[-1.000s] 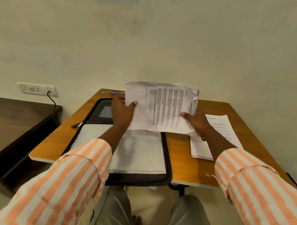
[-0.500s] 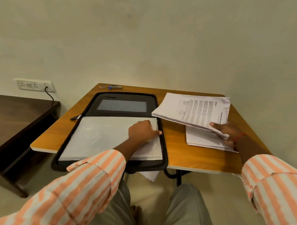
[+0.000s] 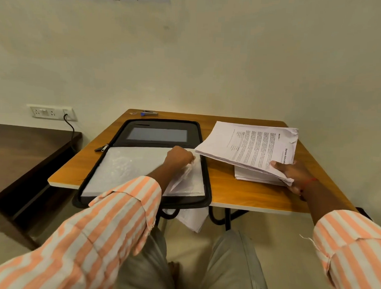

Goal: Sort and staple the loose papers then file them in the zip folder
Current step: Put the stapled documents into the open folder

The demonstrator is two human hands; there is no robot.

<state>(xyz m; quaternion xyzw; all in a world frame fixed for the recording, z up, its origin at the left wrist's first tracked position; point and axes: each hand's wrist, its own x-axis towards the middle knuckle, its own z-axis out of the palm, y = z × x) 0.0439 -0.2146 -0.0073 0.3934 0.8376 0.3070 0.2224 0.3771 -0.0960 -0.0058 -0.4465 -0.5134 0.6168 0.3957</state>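
Two paper stacks await filing: our right hand (image 3: pixel 296 175) clamps its fingers on one sheaf (image 3: pixel 250 144) above the other pile (image 3: pixel 253 178) on the table (image 3: pixel 237 191), while our left hand (image 3: pixel 178 157) pinches the plastic sleeve (image 3: pixel 128 170) of the open zip folder (image 3: pixel 160 123).

The light is dim, warm and yellowish. It spreads softly over the wall (image 3: pixel 210 58) and casts no hard-edged shadows. The plastic sleeve (image 3: pixel 128 170) in the zip folder (image 3: pixel 207 188) throws pale glare near the frame's centre. The side table (image 3: pixel 23 151) at 9 o'clock sinks into shadow. The left hand (image 3: pixel 179 157) is slightly blurred, and small print on the papers (image 3: pixel 250 144) smears. Wide-angle distortion balloons the striped cuffs (image 3: pixel 84 238) at 7 and 4 o'clock.
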